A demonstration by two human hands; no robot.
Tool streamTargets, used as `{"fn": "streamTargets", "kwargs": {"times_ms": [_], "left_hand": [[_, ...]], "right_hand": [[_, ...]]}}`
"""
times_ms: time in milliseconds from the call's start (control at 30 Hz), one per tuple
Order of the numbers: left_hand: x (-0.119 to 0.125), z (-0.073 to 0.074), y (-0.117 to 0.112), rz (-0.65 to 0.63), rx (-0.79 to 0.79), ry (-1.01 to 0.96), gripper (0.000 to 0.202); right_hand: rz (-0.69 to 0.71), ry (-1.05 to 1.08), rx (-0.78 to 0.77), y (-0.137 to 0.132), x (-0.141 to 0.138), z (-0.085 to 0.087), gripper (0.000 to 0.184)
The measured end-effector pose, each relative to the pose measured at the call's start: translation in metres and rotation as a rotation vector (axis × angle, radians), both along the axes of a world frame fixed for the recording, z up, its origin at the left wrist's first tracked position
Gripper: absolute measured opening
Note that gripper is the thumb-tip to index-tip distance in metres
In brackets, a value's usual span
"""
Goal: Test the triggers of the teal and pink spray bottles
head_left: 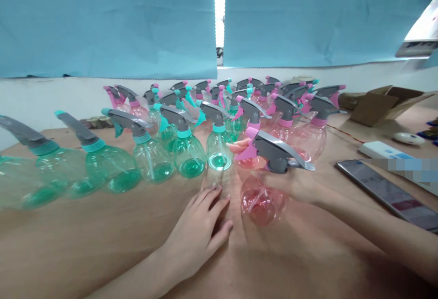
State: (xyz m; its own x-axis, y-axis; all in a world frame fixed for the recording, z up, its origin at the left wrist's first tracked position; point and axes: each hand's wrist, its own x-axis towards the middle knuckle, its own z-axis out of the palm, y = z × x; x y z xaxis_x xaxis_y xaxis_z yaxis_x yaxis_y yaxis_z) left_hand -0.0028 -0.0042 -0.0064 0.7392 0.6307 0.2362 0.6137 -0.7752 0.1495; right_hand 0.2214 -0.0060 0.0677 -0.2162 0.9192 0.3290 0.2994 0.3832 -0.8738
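Right hand wrapped tight around the neck of a pink spray bottle, held tilted over the middle of the surface! Left hand lies open, fingers loosely spread, just beside it. Teal-collared spray bottles run off toward the left edge, more crowd the back, a phone sits right, and bare room stretches along the near side.

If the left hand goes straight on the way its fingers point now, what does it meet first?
Probably the pink-tinted spray bottle held in the right hand, just past the fingertips of the left hand. Depth is hard to judge here, so it might pass close beside it.
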Motion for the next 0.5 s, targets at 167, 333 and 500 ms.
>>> {"fn": "streamTargets", "kwargs": {"times_ms": [167,333,500], "left_hand": [[-0.0006,-0.0001,0.0001,-0.006,0.007,0.000,0.040],[-0.0004,-0.0007,0.0003,-0.007,0.012,-0.002,0.040],[-0.0007,-0.0014,0.0009,-0.012,0.030,-0.008,0.039]], "right_hand": [[0.029,-0.040,0.046,0.0036,0.0043,-0.0064,0.020],[0.018,-0.076,0.083,0.0057,0.0033,-0.0079,0.036],[-0.092,-0.156,0.097,0.0021,0.0018,-0.0048,0.027]]}}
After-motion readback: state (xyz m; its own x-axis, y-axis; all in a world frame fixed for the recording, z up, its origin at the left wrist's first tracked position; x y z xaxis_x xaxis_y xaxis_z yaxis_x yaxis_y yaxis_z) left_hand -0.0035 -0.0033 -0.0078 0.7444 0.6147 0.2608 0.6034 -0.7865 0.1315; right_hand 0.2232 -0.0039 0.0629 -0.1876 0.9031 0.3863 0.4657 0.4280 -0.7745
